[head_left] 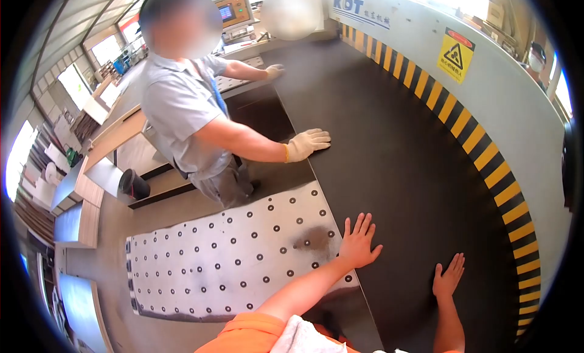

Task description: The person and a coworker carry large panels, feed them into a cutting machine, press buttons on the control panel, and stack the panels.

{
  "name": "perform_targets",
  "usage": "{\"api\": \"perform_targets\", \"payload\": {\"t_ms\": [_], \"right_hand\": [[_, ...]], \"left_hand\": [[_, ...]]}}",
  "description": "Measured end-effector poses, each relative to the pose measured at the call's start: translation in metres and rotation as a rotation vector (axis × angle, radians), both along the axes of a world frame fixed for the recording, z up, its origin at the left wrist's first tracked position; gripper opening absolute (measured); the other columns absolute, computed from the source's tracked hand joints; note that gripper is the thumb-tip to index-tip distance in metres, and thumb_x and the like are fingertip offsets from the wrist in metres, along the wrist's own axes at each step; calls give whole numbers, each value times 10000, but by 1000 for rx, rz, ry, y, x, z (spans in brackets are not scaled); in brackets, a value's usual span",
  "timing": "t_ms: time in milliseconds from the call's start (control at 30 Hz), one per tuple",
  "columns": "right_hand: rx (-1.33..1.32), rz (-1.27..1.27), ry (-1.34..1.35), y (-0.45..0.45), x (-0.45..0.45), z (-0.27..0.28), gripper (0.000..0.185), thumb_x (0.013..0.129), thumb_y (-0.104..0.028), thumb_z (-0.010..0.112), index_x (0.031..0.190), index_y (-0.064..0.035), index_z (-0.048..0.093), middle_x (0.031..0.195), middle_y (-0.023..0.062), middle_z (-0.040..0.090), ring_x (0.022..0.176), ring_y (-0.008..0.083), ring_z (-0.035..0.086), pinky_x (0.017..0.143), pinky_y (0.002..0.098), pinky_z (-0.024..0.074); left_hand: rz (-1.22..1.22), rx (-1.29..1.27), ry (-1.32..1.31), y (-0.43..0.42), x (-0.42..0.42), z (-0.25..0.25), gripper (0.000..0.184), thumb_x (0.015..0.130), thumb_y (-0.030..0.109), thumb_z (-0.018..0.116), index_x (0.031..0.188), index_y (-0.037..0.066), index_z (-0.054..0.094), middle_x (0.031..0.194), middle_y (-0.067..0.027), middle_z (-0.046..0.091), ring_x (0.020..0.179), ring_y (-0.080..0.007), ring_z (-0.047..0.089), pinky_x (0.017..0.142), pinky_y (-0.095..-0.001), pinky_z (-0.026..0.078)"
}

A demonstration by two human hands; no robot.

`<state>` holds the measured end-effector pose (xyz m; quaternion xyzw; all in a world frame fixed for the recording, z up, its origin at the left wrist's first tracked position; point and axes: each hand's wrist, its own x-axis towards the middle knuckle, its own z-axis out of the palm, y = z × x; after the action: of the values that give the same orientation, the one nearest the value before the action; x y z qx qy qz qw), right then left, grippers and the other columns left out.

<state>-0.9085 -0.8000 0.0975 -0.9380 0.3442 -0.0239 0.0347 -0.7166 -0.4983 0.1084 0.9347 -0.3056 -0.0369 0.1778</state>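
Note:
A large dark panel [389, 152] lies flat alongside the machine. My left hand [360, 242] rests on it near its left edge, palm down with the fingers stretched out. Further right, my right hand [449, 276] also lies flat on the dark surface, fingers extended. Neither hand holds anything. Opposite me, a co-worker in a grey shirt has one gloved hand [308, 145] laid on the panel's left edge. That person's other gloved hand [275, 72] is at the panel's far end.
A white machine beam [395, 31] with a black-and-yellow striped edge [453, 113] and a warning sign [455, 55] runs along the right. A light table with black rollers [207, 256] juts out left. Beyond are a control screen [227, 12], a black bucket [134, 186] and stacked boards [78, 292].

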Motion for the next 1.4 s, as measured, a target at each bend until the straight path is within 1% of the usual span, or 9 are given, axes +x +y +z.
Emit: {"api": "perform_targets", "payload": {"t_ms": [233,300,367,500,567,633,800,933,1400], "right_hand": [[12,-40,58,1,-1,2,753,1017,-432,452,1578,-18,165,1662,136,129,1537,285,113,1246,440,107],[8,-55,94,8,-2,11,748,1033,-462,413,1584,-31,149,1665,130,119,1537,276,112,1244,443,111],[2,-62,107,10,1,10,748,1037,-481,391,1586,-36,148,1666,128,116,1538,275,109,1244,442,113],[-7,-80,148,10,-3,12,757,1039,-515,363,1587,-40,148,1667,125,110,1538,274,106,1243,441,117],[-17,-79,154,7,-3,10,763,1037,-529,360,1588,-46,148,1668,117,111,1538,270,109,1243,440,120],[-23,-99,169,11,-5,12,767,1036,-541,357,1590,-53,149,1668,108,116,1538,265,113,1243,439,125],[-24,-151,213,20,-1,23,753,1043,-526,362,1593,-64,136,1671,84,111,1538,238,112,1248,414,121],[-71,-142,194,17,-1,13,752,1041,-539,361,1589,-63,164,1665,90,143,1533,249,141,1242,435,141],[-156,-145,175,2,6,-12,727,1042,-517,390,1580,-60,214,1651,91,201,1516,266,199,1222,452,202]], "left_hand": [[53,-106,-94,0,-12,-26,667,925,480,559,1394,8,514,1600,-172,288,1511,-325,195,1214,-552,130],[43,-80,-27,8,-28,-16,625,927,424,578,1383,1,515,1585,-185,311,1507,-334,206,1216,-513,171],[7,-80,11,31,-48,-11,608,919,391,600,1373,-6,518,1572,-193,332,1502,-340,217,1213,-500,198],[159,-170,-136,140,-86,-28,564,870,300,665,1342,16,546,1521,-202,403,1459,-362,305,1197,-497,249],[475,-213,-8,209,-114,-22,548,867,300,674,1324,21,557,1501,-216,420,1430,-376,348,1182,-502,273],[722,-41,-132,276,-135,-37,551,875,319,667,1318,10,557,1486,-230,430,1413,-389,364,1177,-492,282],[1166,-11,-160,379,-198,-53,589,917,398,593,1351,2,544,1526,-209,379,1454,-373,295,1198,-455,250],[1210,99,-115,378,-203,-45,621,939,453,545,1381,16,533,1563,-151,345,1480,-328,253,1216,-435,208],[1227,98,-83,377,-202,-39,621,927,444,555,1385,25,527,1573,-135,329,1487,-307,245,1212,-429,217]]}}
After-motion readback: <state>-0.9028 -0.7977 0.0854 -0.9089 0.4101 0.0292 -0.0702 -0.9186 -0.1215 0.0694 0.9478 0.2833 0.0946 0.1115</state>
